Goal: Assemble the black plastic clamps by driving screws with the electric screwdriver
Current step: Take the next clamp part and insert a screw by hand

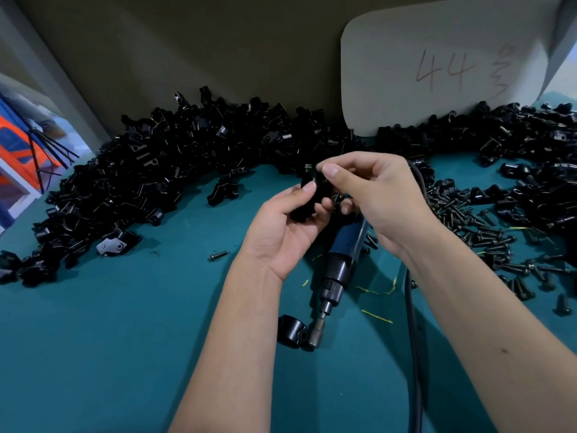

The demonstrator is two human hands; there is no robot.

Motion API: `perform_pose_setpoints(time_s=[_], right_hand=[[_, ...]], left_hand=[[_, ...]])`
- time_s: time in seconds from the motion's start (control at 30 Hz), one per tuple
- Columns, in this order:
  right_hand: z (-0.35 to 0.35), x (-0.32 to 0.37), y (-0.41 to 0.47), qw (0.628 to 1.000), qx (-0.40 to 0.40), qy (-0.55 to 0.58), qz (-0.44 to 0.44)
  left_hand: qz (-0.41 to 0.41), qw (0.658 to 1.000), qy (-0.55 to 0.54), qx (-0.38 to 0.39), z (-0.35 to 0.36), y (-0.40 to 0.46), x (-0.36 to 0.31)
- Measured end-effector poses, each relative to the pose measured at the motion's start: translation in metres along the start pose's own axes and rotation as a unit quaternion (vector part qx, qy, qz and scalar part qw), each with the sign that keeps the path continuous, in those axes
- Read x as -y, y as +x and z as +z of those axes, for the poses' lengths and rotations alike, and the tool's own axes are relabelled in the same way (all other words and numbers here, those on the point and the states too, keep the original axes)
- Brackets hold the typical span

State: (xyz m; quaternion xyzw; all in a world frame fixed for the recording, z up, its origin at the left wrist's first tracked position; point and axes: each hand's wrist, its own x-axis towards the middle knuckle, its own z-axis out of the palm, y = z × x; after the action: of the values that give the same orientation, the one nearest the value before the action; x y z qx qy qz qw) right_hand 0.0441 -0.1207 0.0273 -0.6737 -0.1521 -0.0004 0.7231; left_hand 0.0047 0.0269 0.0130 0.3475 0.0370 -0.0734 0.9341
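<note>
teal tabletop (pixel 109 323) filling most of the view, matte and scattered with thin yellow shavings (pixel 376 316) near the middle. along the far edge, a long heap of black plastic clamp parts (pixel 150 170) banked against a dull olive wall (pixel 187 48), thinning toward the left edge and picking up again at the far right corner. leaning on that wall at the right, a pale rounded board (pixel 437 64) with "44" handwritten on it. at the far left, past a grey post (pixel 62 79), a blurred glimpse of orange and blue shapes beyond the bench. toward the right edge, a loose spread of dark screws (pixel 487 242); one stray screw (pixel 218 255) lying alone left of the middle. in the middle, held up off the tabletop, a black clamp (pixel 312 198) gripped in the left hand (pixel 281 232), thumb on top and fingers curled beneath. right hand (pixel 384 195) just beside it, thumb and forefinger pinched together at the clamp's upper end; whatever sits between the fingertips too small to make out. below the hands, a blue and black electric screwdriver (pixel 340 260) lying flat on the tabletop, untouched, bit pointing toward the near edge and touching a finished black clamp ring (pixel 290 334). black cable (pixel 412 339) running along the right forearm to the near edge.
</note>
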Motion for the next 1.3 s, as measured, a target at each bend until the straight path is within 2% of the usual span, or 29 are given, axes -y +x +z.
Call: perform_pose_setpoints(time_s=[0.2, 0.4, 0.53, 0.73, 0.9, 1.1, 1.23, 1.3], right_hand=[[-0.002, 0.001, -0.003, 0.998, 0.039, 0.040, 0.025], [-0.001, -0.002, -0.004, 0.999, 0.027, 0.030, 0.031], [0.000, 0.000, -0.005, 0.995, 0.071, 0.053, 0.044], [0.006, 0.001, -0.006, 0.999, -0.002, 0.035, 0.039], [0.002, 0.004, -0.007, 0.997, 0.046, 0.049, 0.040], [0.009, 0.000, -0.007, 0.998, -0.026, 0.038, 0.042], [0.008, 0.001, -0.006, 0.998, 0.024, 0.048, 0.021], [0.010, 0.001, -0.007, 0.999, 0.008, 0.039, 0.016]], left_hand=[[-0.002, 0.997, 0.070, 0.012, 0.003, 0.001, 0.001], [0.009, 0.988, 0.156, 0.013, 0.005, 0.001, 0.003], [0.002, 0.989, 0.143, 0.037, 0.006, 0.001, 0.001], [-0.006, 0.991, 0.128, 0.036, 0.006, 0.001, 0.004], [-0.005, 0.992, 0.116, 0.054, 0.006, 0.002, 0.002], [-0.005, 0.992, 0.124, 0.014, 0.005, 0.003, 0.004], [0.007, 0.994, 0.108, 0.019, 0.003, 0.002, 0.000], [0.008, 0.993, 0.121, 0.013, 0.002, 0.001, -0.001]])
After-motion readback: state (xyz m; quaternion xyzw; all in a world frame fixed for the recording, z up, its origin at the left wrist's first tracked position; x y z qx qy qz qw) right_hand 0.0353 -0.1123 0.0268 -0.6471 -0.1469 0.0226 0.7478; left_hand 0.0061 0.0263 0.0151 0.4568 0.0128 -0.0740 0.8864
